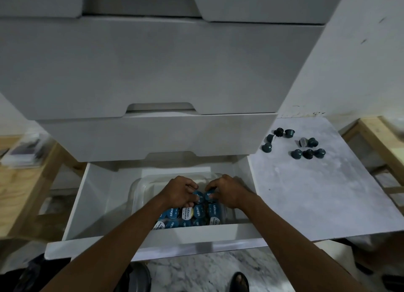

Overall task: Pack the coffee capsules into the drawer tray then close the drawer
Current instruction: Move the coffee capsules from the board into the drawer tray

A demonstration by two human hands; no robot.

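With left hand (179, 191) and right hand (228, 192) each pinching a capsule (198, 193), seat both label-up against the tray's (136, 189) packed rows (197, 212).

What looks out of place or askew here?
Several loose capsules lie scattered on the marble top right of the open drawer, some tipped sideways. The left hand and right hand grip capsules in the tray.

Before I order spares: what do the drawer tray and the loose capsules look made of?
The tray looks like clear glossy plastic: the white drawer shows through its walls. The loose capsules look like matte dark plastic, possibly coated metal; too small to tell.
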